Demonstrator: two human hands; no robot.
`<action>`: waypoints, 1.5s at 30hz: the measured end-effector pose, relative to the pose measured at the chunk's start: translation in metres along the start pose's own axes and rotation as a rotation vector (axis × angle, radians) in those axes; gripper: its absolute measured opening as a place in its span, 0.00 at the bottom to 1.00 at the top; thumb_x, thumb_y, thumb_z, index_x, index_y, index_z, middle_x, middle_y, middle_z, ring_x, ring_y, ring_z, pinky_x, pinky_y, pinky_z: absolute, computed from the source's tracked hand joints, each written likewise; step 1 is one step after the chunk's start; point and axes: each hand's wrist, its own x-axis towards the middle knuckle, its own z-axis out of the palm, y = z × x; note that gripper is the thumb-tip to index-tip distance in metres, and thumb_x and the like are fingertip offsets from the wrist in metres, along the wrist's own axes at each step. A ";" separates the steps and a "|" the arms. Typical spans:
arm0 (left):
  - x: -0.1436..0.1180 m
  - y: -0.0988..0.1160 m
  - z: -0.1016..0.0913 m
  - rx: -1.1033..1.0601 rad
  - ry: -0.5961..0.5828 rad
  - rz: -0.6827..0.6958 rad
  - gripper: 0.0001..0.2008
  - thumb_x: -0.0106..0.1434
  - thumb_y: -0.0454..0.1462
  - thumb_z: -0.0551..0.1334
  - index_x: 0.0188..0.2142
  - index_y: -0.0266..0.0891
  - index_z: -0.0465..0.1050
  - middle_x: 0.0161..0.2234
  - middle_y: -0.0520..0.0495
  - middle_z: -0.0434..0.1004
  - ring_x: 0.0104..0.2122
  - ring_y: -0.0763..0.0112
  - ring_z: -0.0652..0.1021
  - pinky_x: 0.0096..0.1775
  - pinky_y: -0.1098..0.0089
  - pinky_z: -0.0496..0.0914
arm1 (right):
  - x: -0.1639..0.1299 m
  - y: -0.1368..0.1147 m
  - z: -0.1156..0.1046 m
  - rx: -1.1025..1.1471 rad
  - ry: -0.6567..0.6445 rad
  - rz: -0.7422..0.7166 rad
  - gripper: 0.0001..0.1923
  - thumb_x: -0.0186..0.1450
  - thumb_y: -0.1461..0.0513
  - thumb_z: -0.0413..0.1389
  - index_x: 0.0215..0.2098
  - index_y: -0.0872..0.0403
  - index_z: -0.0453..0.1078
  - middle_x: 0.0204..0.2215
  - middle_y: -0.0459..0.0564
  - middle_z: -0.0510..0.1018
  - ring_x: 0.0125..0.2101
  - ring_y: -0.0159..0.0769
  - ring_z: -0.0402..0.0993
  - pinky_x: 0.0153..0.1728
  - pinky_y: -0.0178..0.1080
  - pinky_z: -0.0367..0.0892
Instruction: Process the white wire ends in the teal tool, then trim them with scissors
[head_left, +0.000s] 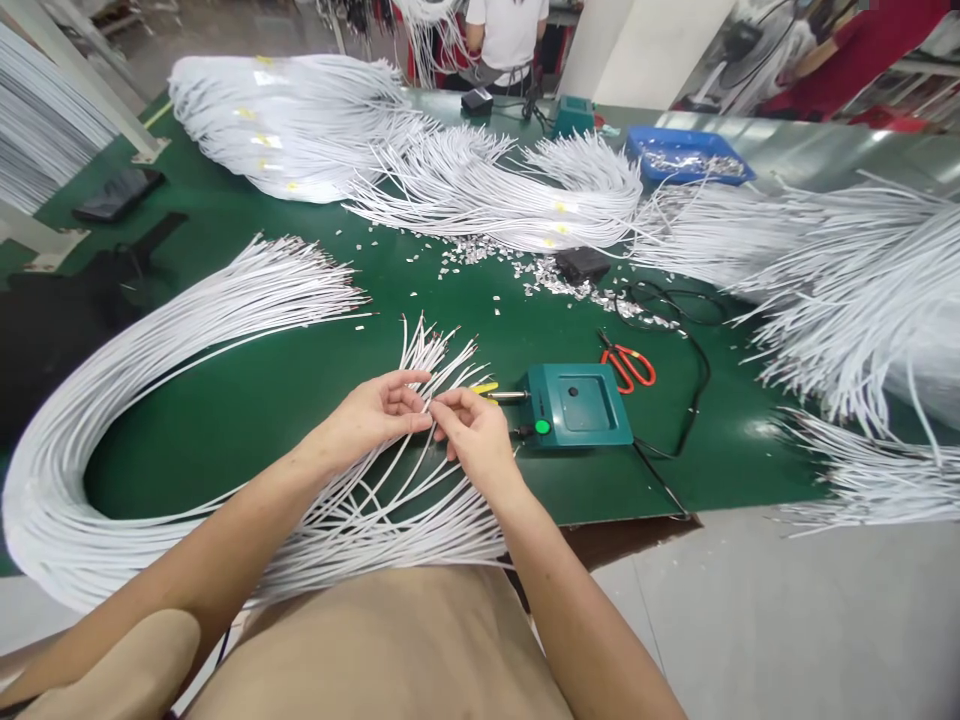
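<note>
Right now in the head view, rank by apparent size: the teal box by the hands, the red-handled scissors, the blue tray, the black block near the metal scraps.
1. Blue tray, though it lies farther off
2. Teal box, a close second, so unsure
3. Red-handled scissors
4. Black block

Thin white wires (420, 480), fanned loosely on green mat, ends pinched.
</note>
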 end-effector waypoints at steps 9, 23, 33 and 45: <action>0.001 0.005 0.001 -0.119 -0.022 -0.070 0.14 0.52 0.39 0.69 0.37 0.35 0.75 0.29 0.50 0.73 0.28 0.78 0.71 0.28 0.78 0.65 | -0.002 -0.010 -0.006 0.091 0.043 0.085 0.11 0.54 0.56 0.61 0.27 0.56 0.72 0.14 0.40 0.69 0.14 0.24 0.60 0.13 0.28 0.56; 0.002 0.009 -0.004 0.069 -0.081 -0.029 0.18 0.55 0.39 0.67 0.46 0.39 0.75 0.36 0.47 0.77 0.32 0.73 0.73 0.38 0.71 0.68 | 0.000 -0.009 -0.005 0.158 -0.020 0.071 0.10 0.55 0.57 0.60 0.27 0.57 0.72 0.18 0.42 0.71 0.18 0.24 0.64 0.17 0.27 0.62; -0.006 0.023 -0.009 0.130 -0.102 0.031 0.11 0.55 0.40 0.66 0.37 0.38 0.72 0.30 0.50 0.74 0.31 0.71 0.75 0.37 0.70 0.69 | -0.006 -0.006 0.007 0.250 -0.067 0.140 0.13 0.54 0.55 0.61 0.33 0.56 0.71 0.23 0.44 0.74 0.19 0.25 0.66 0.16 0.28 0.63; 0.007 -0.002 0.013 -0.145 -0.025 0.022 0.11 0.51 0.35 0.69 0.33 0.36 0.71 0.28 0.52 0.72 0.30 0.73 0.77 0.33 0.73 0.67 | -0.003 -0.015 -0.030 -0.606 -0.044 -0.394 0.08 0.65 0.61 0.50 0.32 0.54 0.69 0.30 0.47 0.74 0.31 0.32 0.69 0.34 0.34 0.64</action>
